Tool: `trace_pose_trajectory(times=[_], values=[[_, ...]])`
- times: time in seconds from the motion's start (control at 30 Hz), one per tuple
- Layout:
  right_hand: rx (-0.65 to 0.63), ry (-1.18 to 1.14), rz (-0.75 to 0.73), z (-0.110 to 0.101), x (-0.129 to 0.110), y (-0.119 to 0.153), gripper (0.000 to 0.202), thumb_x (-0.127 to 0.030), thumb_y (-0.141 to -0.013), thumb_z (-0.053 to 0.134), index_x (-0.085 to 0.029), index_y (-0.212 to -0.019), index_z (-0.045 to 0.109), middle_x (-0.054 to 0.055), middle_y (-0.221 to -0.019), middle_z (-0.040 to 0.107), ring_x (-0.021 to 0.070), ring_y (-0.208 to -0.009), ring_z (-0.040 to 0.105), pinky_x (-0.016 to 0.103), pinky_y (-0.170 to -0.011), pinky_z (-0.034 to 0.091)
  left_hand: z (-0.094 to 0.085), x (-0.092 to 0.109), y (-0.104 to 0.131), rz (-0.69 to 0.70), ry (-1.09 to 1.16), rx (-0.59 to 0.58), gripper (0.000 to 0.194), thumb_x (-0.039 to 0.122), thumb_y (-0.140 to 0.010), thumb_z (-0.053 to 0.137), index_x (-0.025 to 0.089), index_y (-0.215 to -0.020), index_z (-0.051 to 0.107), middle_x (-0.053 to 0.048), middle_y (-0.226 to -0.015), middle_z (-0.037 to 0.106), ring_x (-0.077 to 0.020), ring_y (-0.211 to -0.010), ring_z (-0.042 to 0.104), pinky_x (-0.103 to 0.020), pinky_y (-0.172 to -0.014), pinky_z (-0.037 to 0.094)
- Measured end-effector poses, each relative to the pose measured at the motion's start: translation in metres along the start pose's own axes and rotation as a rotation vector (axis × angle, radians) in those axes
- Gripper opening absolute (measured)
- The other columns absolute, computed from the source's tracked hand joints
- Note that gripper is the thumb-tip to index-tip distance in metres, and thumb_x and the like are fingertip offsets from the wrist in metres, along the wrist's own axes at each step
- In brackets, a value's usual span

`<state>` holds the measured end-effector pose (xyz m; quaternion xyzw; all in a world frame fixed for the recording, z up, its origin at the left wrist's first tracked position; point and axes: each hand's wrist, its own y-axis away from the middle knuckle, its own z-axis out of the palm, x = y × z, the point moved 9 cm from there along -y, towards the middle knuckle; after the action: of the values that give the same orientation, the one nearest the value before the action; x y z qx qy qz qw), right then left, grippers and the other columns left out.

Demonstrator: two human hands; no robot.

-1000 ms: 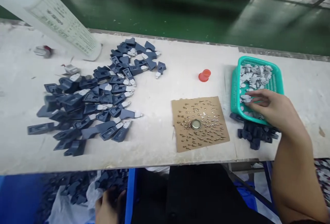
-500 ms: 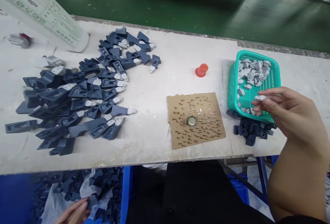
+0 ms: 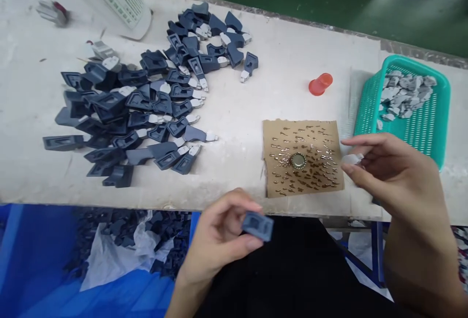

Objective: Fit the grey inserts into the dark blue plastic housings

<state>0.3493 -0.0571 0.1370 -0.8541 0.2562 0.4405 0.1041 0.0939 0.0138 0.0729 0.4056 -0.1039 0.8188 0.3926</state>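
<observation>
My left hand (image 3: 223, 240) pinches a dark blue-grey plastic piece (image 3: 258, 226) with a hollow in its face, just off the table's front edge. Between the thumb and fingers of my right hand (image 3: 395, 176) is a small light-grey piece (image 3: 353, 159), partly covered by the fingertips. That hand is between the brown cardboard (image 3: 278, 135) and the green basket (image 3: 400, 135). Dark glossy drops dot the cardboard, and a round metal cap (image 3: 299, 161) lies on it. Inside the basket is a heap of light-grey pieces (image 3: 405, 93).
Many dark pieces with light-grey ends (image 3: 146, 108) cover the left of the table. A red plastic cup-like object (image 3: 321, 84) stands behind the cardboard. At the back left is a white container with printing (image 3: 124, 1). Below lies a blue bin (image 3: 124, 288) holding dark pieces.
My left hand has come up from the bin with the dark piece. My right hand has moved left, away from the basket, with the light-grey piece. The view has shifted rightward.
</observation>
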Motion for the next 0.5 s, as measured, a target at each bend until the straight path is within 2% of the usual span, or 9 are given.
trace_pose_trajectory(times=[0.07,0.17,0.27,0.37,0.5], values=[[-0.037,-0.005,-0.048,0.011,-0.010,0.001,0.025,-0.026,-0.080,0.082,-0.031,-0.102,0.073,-0.006,-0.073,0.059,0.0077,-0.062,0.053,0.022,-0.054,0.043,0.012,-0.010,-0.008,-0.073,0.026,-0.007,0.034,0.006,-0.078,0.084,0.025,-0.106,0.078,0.000,-0.092,0.072,-0.0099,-0.082,0.074,-0.017,-0.076,0.061],[-0.076,0.014,-0.080,0.021,-0.017,0.001,0.018,-0.025,-0.081,0.082,-0.029,-0.096,0.072,-0.005,-0.075,0.058,0.0084,-0.065,0.052,0.023,-0.056,0.044,0.018,-0.022,-0.016,-0.139,0.102,0.015,0.033,0.001,-0.078,0.083,0.023,-0.102,0.076,0.000,-0.097,0.078,-0.0121,-0.096,0.078,-0.019,-0.089,0.062],[-0.083,0.030,-0.138,0.023,-0.028,0.002,0.014,-0.026,-0.083,0.082,-0.031,-0.095,0.076,0.000,-0.092,0.068,0.0133,-0.088,0.064,0.025,-0.068,0.054,0.016,-0.026,-0.023,-0.105,0.148,0.037,0.033,0.001,-0.077,0.085,0.021,-0.101,0.074,0.000,-0.103,0.081,-0.0124,-0.105,0.077,-0.019,-0.094,0.061],[-0.133,0.035,-0.094,0.025,-0.029,0.007,0.012,-0.031,-0.088,0.078,-0.035,-0.099,0.080,0.001,-0.109,0.076,0.0210,-0.106,0.072,0.033,-0.082,0.063,0.013,-0.027,-0.027,-0.067,0.161,0.056,0.030,0.004,-0.078,0.085,0.020,-0.101,0.072,-0.002,-0.105,0.080,-0.0120,-0.102,0.077,-0.023,-0.094,0.062],[-0.125,0.006,0.056,0.022,-0.008,0.012,0.034,-0.041,-0.087,0.079,-0.044,-0.121,0.077,0.001,-0.104,0.078,0.0237,-0.082,0.074,0.040,-0.063,0.063,0.006,-0.027,-0.030,-0.058,0.152,0.125,0.027,0.012,-0.079,0.087,0.020,-0.097,0.069,-0.002,-0.103,0.074,-0.0142,-0.103,0.074,-0.030,-0.099,0.062]])
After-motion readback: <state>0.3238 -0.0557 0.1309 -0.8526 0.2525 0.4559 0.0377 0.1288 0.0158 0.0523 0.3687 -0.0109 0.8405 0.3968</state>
